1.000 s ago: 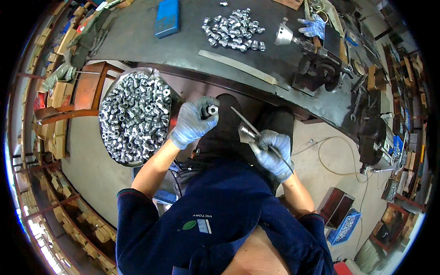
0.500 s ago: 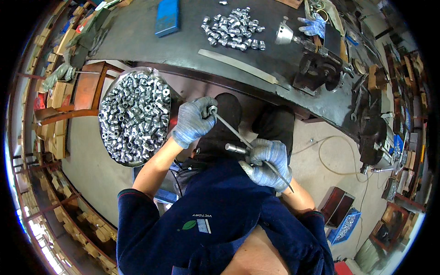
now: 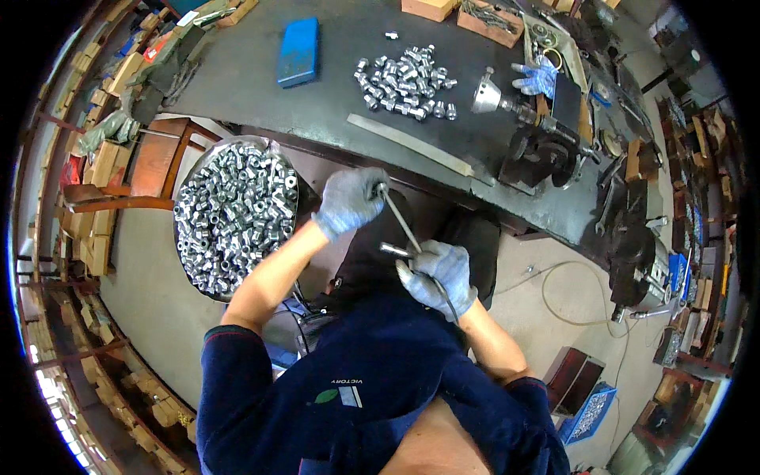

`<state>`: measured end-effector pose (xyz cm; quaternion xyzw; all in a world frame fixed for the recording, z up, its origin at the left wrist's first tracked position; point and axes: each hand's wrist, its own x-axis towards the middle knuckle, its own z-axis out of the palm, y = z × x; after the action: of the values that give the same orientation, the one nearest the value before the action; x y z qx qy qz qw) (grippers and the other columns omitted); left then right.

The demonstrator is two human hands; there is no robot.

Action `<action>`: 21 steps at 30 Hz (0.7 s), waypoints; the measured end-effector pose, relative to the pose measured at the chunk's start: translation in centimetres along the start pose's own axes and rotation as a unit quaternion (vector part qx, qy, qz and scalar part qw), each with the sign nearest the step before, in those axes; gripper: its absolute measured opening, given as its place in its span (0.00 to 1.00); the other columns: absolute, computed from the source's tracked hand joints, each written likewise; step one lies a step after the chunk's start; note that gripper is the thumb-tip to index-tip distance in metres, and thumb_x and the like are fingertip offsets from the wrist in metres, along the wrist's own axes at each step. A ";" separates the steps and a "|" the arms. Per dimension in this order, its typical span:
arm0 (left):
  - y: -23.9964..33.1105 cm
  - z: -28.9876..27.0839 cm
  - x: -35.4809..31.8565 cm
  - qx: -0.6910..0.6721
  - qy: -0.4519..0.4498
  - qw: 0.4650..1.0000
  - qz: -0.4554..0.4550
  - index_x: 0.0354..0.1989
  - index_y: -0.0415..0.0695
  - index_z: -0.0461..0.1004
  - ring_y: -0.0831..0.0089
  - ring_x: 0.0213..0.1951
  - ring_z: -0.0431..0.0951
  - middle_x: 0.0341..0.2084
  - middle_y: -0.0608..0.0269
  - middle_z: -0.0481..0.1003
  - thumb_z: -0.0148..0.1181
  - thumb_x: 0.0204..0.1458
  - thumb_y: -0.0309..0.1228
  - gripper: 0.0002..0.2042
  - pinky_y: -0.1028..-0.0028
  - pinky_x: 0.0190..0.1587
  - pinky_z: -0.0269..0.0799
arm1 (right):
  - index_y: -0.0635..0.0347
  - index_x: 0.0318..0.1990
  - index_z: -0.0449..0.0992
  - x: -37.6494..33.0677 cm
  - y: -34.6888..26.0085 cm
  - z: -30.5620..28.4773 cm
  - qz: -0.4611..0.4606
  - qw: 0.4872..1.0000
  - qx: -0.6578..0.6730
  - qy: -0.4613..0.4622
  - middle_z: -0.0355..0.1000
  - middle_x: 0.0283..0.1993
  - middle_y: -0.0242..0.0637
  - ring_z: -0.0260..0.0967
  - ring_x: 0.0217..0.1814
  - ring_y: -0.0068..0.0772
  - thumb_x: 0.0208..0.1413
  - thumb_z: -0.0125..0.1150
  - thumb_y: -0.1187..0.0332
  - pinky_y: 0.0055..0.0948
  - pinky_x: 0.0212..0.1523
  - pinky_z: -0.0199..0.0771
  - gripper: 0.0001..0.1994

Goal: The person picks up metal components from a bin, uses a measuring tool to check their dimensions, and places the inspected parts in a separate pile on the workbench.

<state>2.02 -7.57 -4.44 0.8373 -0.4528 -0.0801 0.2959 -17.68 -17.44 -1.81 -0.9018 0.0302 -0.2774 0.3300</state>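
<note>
My left hand [image 3: 350,201], in a grey glove, is closed around a small metal fitting at the upper end of a thin metal rod [image 3: 402,223]. My right hand [image 3: 439,275], also gloved, grips the tool that carries this rod; a short metal handle sticks out to its left. Both hands are held above my lap, just in front of the dark workbench edge [image 3: 443,170]. A round pan of shiny metal fittings [image 3: 229,215] stands to the left of my left hand.
On the bench lie a pile of metal fittings [image 3: 405,79], a blue box [image 3: 299,52], a flat metal bar [image 3: 408,144], a vise-like machine [image 3: 538,146] and a blue glove [image 3: 538,77]. A wooden stool [image 3: 134,170] stands at left. A cable [image 3: 554,297] runs over the floor at right.
My left hand rose slightly and the rod now reaches the fitting it holds. My right hand moved up and left, bringing the tool closer to the left hand.
</note>
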 end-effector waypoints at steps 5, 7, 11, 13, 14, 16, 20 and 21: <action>-3.2 -1.5 8.8 0.050 0.074 0.996 -0.011 0.32 0.48 0.79 0.53 0.35 0.77 0.30 0.50 0.77 0.56 0.41 0.39 0.13 0.58 0.39 0.72 | 0.53 0.12 0.68 -0.9 0.1 -2.4 0.086 0.991 -0.081 0.064 0.64 0.14 0.37 0.66 0.16 0.41 0.38 0.68 0.66 0.31 0.18 0.65 0.13; -3.5 -3.2 12.9 0.090 0.005 0.994 -0.068 0.34 0.47 0.79 0.53 0.40 0.76 0.35 0.50 0.77 0.61 0.39 0.42 0.16 0.60 0.45 0.71 | 0.53 0.13 0.68 -1.9 0.6 -3.0 0.081 0.991 -0.076 0.069 0.63 0.14 0.38 0.65 0.16 0.40 0.40 0.67 0.69 0.32 0.19 0.65 0.12; -5.7 -3.8 19.3 0.093 0.068 0.988 -0.108 0.38 0.46 0.79 0.55 0.43 0.76 0.38 0.49 0.76 0.63 0.41 0.43 0.18 0.63 0.47 0.70 | 0.56 0.16 0.68 -3.6 1.4 -2.8 0.105 0.990 0.036 0.084 0.63 0.17 0.39 0.62 0.17 0.41 0.39 0.66 0.75 0.31 0.20 0.62 0.10; -5.7 -3.7 21.3 0.079 0.050 0.988 -0.122 0.40 0.44 0.78 0.55 0.44 0.75 0.39 0.50 0.76 0.63 0.42 0.42 0.19 0.63 0.48 0.69 | 0.56 0.16 0.68 -4.2 1.5 -2.7 0.136 0.984 0.070 0.093 0.63 0.17 0.40 0.62 0.17 0.41 0.40 0.66 0.74 0.31 0.20 0.62 0.10; -6.0 -3.6 21.8 0.074 0.052 0.988 -0.128 0.41 0.44 0.78 0.55 0.45 0.75 0.39 0.50 0.76 0.62 0.42 0.42 0.19 0.64 0.49 0.69 | 0.56 0.16 0.68 -4.3 1.4 -2.5 0.146 0.982 0.077 0.094 0.64 0.17 0.40 0.62 0.18 0.42 0.40 0.66 0.73 0.32 0.20 0.61 0.10; -7.8 -3.7 22.7 0.068 0.073 0.988 -0.118 0.43 0.41 0.77 0.61 0.40 0.79 0.38 0.51 0.78 0.62 0.45 0.39 0.19 0.66 0.43 0.73 | 0.57 0.16 0.68 -4.1 1.7 -2.5 0.147 0.983 0.073 0.084 0.64 0.17 0.40 0.63 0.18 0.42 0.40 0.66 0.73 0.32 0.20 0.62 0.11; -8.6 -6.1 20.0 -0.110 0.040 0.983 -0.141 0.45 0.37 0.75 0.75 0.24 0.76 0.31 0.54 0.78 0.62 0.49 0.32 0.16 0.74 0.28 0.74 | 0.57 0.15 0.68 -3.9 1.5 -2.5 0.150 0.984 0.046 0.083 0.64 0.17 0.40 0.64 0.18 0.41 0.39 0.66 0.74 0.31 0.21 0.62 0.11; -8.0 -7.6 18.3 -0.093 0.024 0.987 -0.128 0.44 0.38 0.75 0.70 0.28 0.77 0.32 0.53 0.78 0.61 0.48 0.34 0.16 0.72 0.33 0.73 | 0.57 0.15 0.68 -3.6 1.2 -2.6 0.154 0.982 0.058 0.089 0.64 0.17 0.40 0.64 0.18 0.41 0.39 0.65 0.75 0.31 0.21 0.62 0.11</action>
<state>21.28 -15.79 -0.36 0.8586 -0.3253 -0.1390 0.3710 -21.95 -19.00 -2.67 -0.8375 0.1816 -0.3033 0.4167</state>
